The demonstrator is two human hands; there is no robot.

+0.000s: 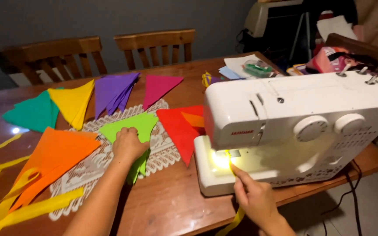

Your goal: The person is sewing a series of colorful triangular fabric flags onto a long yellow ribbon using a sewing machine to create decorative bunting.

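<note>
Both hands are busy at once, each on its own end of the work. Her left hand (129,144) lies knuckles-up, fingers curled down over the lime-green felt triangle (133,131), pressing or pinching its top edge; whether it truly grips the felt I cannot tell from here. That triangle sits on the white lace runner (93,165), just at nine o'clock from the sewing machine (294,126), so it is the nearest pennant to pick.

The right hand (254,197) reaches up to the lit needle area, forefinger and thumb closed on the yellow ribbon tape (232,166), which runs from under the presser foot back past the wrist and off the table edge at six o'clock. Holding it there keeps the tape lined up under the needle.

The other pennants fan out in piles by colour: red (178,126) touching the machine's left end, magenta (158,87) at twelve o'clock from the left hand, then purple (114,89), yellow (74,102), teal (33,113), and orange (51,157) at nine o'clock. More yellow strips (27,209) trail at the lower left.

A small red maker's mark sits on the machine's white front, left of two round dials (329,126). Behind it, at one o'clock, lie papers and a clear plastic box with green contents (257,67).
</note>
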